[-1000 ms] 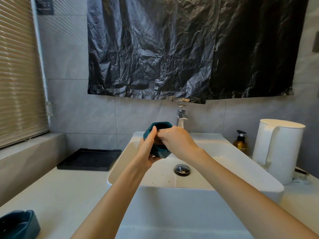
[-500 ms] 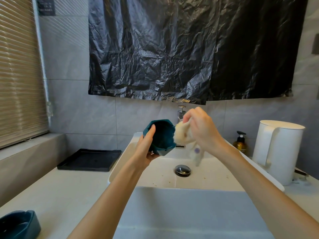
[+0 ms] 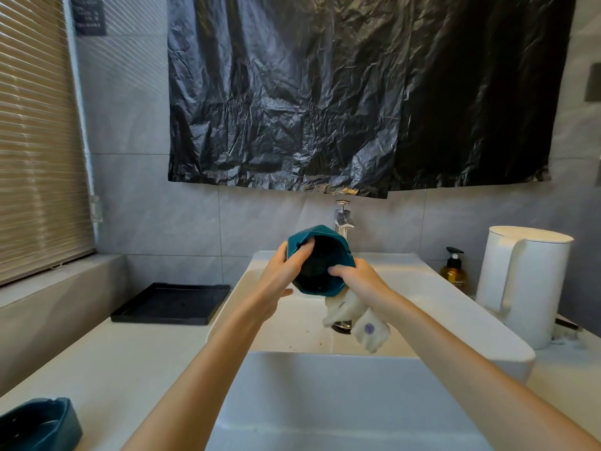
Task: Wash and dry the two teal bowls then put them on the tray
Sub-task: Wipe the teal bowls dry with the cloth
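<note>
Head view: teal bowl (image 3: 320, 260) held tilted over the sink (image 3: 422, 288), gripped at the rim by the left hand (image 3: 276, 281); right hand (image 3: 356, 283) closed on bowl and cloth (image 3: 356, 320). Second teal bowl (image 3: 35, 424) on counter; tray (image 3: 169, 304) unfilled. Cloth best pressed around the outer wall, bowl being turned

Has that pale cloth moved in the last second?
Yes. The cloth was inside the bowl, beside the faucet; now it hangs lower from the right hand, over the drain.

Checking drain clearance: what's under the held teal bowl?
Below the teal bowl a white cloth hangs from the right hand over the sink. The cloth covers most of the drain.
</note>
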Motion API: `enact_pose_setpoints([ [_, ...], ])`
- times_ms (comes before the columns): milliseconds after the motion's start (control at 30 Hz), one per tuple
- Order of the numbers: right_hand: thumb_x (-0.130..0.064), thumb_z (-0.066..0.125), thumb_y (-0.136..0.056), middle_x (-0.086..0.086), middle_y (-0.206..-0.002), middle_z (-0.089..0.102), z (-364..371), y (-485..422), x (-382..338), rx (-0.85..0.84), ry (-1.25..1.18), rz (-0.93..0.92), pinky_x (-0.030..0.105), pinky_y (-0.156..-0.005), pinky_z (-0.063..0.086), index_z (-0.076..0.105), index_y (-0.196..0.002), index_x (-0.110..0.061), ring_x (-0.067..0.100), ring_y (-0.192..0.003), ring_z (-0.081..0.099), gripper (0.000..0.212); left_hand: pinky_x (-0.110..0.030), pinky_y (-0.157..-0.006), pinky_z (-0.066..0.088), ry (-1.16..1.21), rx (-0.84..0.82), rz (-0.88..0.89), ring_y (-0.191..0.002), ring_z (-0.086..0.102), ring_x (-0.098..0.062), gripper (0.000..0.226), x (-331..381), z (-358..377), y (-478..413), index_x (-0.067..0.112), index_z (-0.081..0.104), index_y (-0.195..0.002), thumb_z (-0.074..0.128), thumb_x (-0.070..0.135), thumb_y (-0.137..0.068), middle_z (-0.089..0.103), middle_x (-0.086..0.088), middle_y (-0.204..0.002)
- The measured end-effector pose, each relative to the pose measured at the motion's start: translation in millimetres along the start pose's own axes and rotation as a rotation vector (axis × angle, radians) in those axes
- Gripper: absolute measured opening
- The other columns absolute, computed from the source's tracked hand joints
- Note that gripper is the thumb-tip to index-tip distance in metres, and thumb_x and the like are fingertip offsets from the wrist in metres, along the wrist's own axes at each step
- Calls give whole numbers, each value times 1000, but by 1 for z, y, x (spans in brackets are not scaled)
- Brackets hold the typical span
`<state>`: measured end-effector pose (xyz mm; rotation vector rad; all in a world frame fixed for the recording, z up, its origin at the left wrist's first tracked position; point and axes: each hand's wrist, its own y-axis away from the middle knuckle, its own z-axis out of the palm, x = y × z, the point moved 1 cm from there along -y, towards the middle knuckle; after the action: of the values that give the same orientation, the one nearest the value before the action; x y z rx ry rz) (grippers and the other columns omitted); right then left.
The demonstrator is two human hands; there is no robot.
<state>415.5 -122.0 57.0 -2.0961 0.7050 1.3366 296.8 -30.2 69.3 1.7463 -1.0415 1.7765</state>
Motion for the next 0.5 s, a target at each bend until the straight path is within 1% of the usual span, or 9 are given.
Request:
enact_pose_setpoints([
  [67, -33, 46, -97, 6, -115, 60, 3, 0, -1, 108, -38, -29, 32, -87, 42, 53, -119, -13, 21, -104, 55, 31, -55, -108, 30, -11, 7, 6, -118, 42, -16, 48, 3, 2, 0, 35, 42, -133, 47, 56, -90, 47, 8, -130],
  [133, -38, 42, -99, 6, -114, 58, 2, -1, -2, 191, -91, -67, 31, -86, 42, 52, -122, -13, 22, -105, 54, 35, -54, -107, 29, -9, -13, 6, -117, 40, -16, 49, 5, 6, 2, 35, 39, -136, 46, 55, -91, 45, 7, -131],
  [233, -39, 40, -99, 7, -115, 58, 0, -2, -3, 272, -66, -120, 35, -88, 45, 53, -114, -17, 22, -104, 54, 29, -55, -107, 29, -17, -60, -38, -131, 37, -23, 58, 2, 10, 1, 38, 29, -142, 45, 59, -90, 38, 3, -145],
  [300, -39, 40, -99, 7, -114, 56, -2, -3, -1, 340, 6, -168, 39, -91, 46, 50, -106, -18, 23, -103, 54, 24, -52, -106, 34, -25, 6, -79, -134, 36, -27, 74, -2, 11, -2, 36, 18, -146, 54, 59, -85, 30, -3, -151],
  [333, -38, 40, -99, 6, -112, 54, -4, -2, -1, 387, 53, -203, 38, -88, 47, 49, -104, -17, 22, -101, 53, 24, -48, -104, 38, -27, 84, -106, -130, 39, -27, 83, -5, 10, -1, 33, 16, -146, 60, 58, -81, 28, -8, -151],
  [367, -35, 42, -99, 5, -108, 52, -6, -1, -1, 445, 112, -251, 36, -83, 47, 49, -102, -16, 21, -97, 53, 21, -43, -100, 42, -22, 174, -130, -124, 42, -26, 86, -7, 9, 2, 30, 19, -145, 67, 55, -77, 28, -11, -149],
  [433, -26, 49, -97, 3, -102, 48, -11, 1, -1, 570, 252, -382, 34, -75, 47, 47, -97, -15, 21, -89, 54, 11, -35, -94, 43, 51, 297, -166, -114, 43, -21, 75, -11, 6, 9, 21, 33, -137, 71, 47, -78, 34, -11, -142],
  [467, -20, 53, -94, 4, -102, 47, -13, 1, 0, 616, 331, -439, 34, -73, 49, 47, -98, -14, 21, -87, 54, 10, -33, -93, 41, 158, 270, -214, -113, 43, -20, 65, -12, 6, 12, 16, 41, -135, 68, 43, -82, 38, -10, -137],
  [500, -16, 58, -91, 5, -103, 47, -14, 0, 1, 647, 411, -478, 34, -72, 51, 48, -101, -13, 20, -87, 54, 14, -31, -91, 42, 318, 183, -288, -111, 46, -20, 55, -12, 6, 15, 12, 47, -133, 62, 39, -87, 44, -10, -130],
])
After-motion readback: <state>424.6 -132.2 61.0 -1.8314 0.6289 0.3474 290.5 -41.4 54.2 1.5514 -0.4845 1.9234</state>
